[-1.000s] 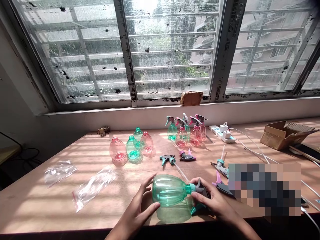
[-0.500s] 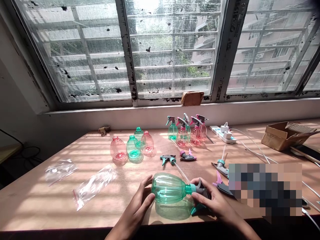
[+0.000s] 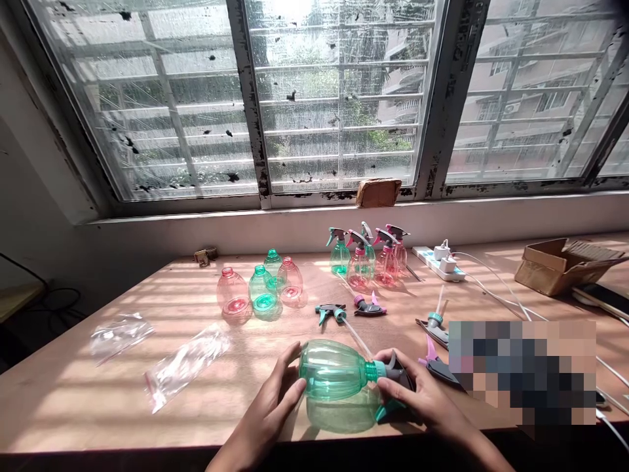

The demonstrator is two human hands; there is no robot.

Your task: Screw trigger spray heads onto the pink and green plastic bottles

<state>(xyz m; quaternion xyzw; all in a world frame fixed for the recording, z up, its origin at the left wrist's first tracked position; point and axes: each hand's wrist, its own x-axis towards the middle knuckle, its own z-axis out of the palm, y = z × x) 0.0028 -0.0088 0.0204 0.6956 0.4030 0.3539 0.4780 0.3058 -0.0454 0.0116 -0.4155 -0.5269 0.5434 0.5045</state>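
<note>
A clear green spray bottle lies sideways above the table's front edge, its neck towards the right. My left hand is closed on its base, thumb in front and fingers behind. The fingers of my right hand grip the teal collar of the grey and teal trigger sprayer at the bottle's neck. Just beyond lie a loose teal trigger sprayer with a tube and a pink one. More loose sprayers, one teal and one pink, rest right of my right hand.
Several headless bottles, one a red bottle, stand left of centre. Assembled spray bottles stand at the back. Plastic bags lie at left. A power strip with cables and a cardboard box are at right. A blurred patch covers the right foreground.
Hardly anything differs. Both hands keep their hold on the green bottle and its sprayer; the view has shifted very slightly.
</note>
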